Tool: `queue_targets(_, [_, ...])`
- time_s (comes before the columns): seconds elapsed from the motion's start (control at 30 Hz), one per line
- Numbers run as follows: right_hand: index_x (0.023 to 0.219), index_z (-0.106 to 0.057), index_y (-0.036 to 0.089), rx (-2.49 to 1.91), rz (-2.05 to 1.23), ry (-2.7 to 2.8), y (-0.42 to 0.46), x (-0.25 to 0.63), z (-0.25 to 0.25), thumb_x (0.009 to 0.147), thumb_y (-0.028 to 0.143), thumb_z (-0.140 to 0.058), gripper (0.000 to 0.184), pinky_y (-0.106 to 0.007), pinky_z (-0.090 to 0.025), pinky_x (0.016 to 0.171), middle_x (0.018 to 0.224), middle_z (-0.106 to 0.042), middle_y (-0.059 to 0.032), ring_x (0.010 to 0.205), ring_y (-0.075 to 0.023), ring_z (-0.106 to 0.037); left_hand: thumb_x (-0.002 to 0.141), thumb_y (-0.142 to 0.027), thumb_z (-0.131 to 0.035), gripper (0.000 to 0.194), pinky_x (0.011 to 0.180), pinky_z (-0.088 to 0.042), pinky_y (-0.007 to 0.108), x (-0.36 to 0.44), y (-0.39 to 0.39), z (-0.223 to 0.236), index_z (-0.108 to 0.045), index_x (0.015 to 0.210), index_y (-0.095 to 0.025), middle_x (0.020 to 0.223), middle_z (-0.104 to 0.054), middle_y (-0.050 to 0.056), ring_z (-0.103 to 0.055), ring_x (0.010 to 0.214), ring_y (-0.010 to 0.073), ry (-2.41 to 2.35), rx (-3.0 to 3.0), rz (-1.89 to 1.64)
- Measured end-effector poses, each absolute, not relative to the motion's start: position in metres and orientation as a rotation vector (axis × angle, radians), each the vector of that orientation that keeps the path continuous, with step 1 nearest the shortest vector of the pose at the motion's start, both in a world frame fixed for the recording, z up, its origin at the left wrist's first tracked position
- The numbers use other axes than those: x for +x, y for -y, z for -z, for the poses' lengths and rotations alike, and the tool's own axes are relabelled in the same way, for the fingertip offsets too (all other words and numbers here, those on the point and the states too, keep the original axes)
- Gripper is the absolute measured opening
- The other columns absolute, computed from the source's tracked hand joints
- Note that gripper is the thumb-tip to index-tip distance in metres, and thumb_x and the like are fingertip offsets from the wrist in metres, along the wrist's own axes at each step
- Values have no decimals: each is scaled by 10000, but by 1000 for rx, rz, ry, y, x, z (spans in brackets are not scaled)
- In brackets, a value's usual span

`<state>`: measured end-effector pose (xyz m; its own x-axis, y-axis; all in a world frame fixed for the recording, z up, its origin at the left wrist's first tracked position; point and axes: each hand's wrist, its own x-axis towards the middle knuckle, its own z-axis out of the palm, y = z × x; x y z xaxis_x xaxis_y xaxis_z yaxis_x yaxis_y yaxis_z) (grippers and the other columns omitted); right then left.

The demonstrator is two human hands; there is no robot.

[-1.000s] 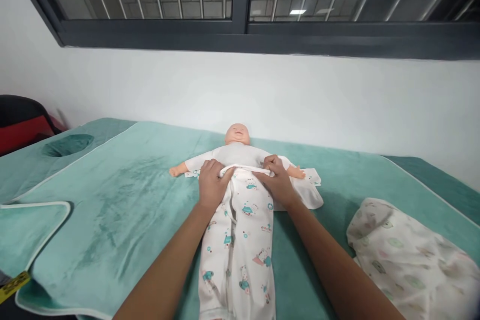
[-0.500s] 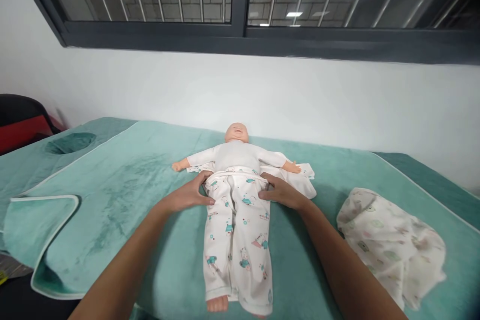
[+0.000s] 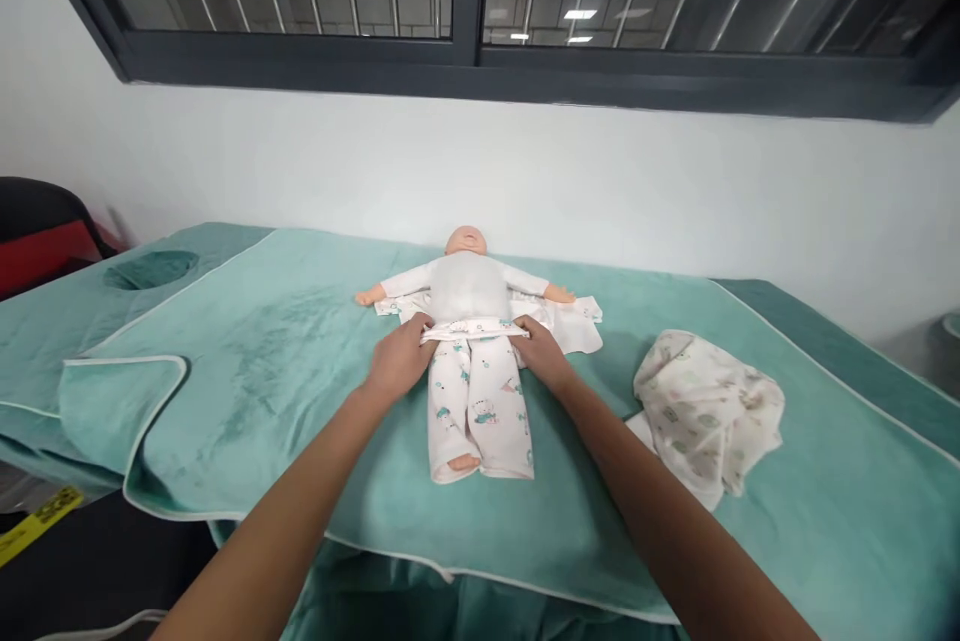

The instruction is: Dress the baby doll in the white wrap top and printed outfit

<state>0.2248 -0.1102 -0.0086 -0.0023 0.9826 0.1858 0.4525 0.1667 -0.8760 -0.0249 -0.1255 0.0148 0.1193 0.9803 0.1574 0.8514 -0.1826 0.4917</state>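
Note:
A baby doll (image 3: 469, 286) lies on its back, head towards the wall, arms spread wide. It wears a plain white long-sleeved top and white baby trousers (image 3: 487, 411) with a teal animal print. My left hand (image 3: 403, 356) is closed on the trousers' waistband at the left hip. At the other hip, my right hand (image 3: 541, 351) pinches the same waistband. The band is folded over across the doll's belly. One foot (image 3: 463, 462) shows at a trouser hem. Beneath the doll's arms lies a spread white printed garment (image 3: 574, 323).
A crumpled white printed cloth (image 3: 709, 411) lies to the right on the green towel cover (image 3: 285, 351). The cover's left corner is folded back. A white wall and a dark window frame (image 3: 300, 66) stand behind. A black and red chair (image 3: 45, 241) is at far left.
Both hands have closed on the waistband, which is now folded over, and the trouser legs sit higher. My view has pulled back, showing the cover's front edge.

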Motion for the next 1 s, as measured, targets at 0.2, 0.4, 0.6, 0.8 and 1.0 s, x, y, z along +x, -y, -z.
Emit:
queue_targets(0.2, [747, -624, 167, -1326, -1123, 1965, 146, 239, -7, 688, 493, -704, 341, -242, -358, 651, 766, -603, 20, 719, -146, -509, 667, -615, -683, 536, 839, -445, 321, -52, 144, -32, -589, 974, -185, 1058, -560, 52, -541, 959, 233, -1208, 2152, -393])
queue_targets(0.4, [792, -652, 150, -1337, -1214, 1573, 151, 227, 5, 736, 522, -624, 377, -260, -391, 635, 724, -629, -1, 677, -153, -535, 779, -476, -577, 312, 671, -375, 260, -41, 158, -35, -534, 678, -184, 764, -594, -7, -551, 770, 189, -1375, 2153, -615])
queue_targets(0.6, [844, -602, 155, -1347, -1179, 1683, 168, 231, -1, 732, 555, -649, 417, -270, -418, 673, 787, -611, -7, 735, -160, -540, 808, -364, -504, 176, 662, -392, 265, -33, 178, -25, -547, 808, -193, 768, -628, -5, -578, 767, 196, -1576, 2054, -664])
queue_targets(0.8, [1357, -360, 138, -1345, -917, 2155, 218, 233, -1, 430, 557, -870, 1138, -421, -405, 972, 1299, -481, -161, 1192, -334, -473, 615, -382, -769, 1077, 787, -482, 327, -33, 221, -32, -168, 1505, -295, 1463, -338, 134, -614, 1018, 270, -1319, 2218, -334])
queue_targets(1.0, [1169, -491, 122, -1574, -522, 2236, 238, 209, -2, 596, 449, -800, 729, -395, -421, 853, 1067, -598, -136, 994, -310, -562, 698, -553, -694, 964, 840, -478, 384, -15, 243, -47, -246, 1498, -255, 1324, -477, 147, -572, 1116, 347, -1395, 2387, -278])
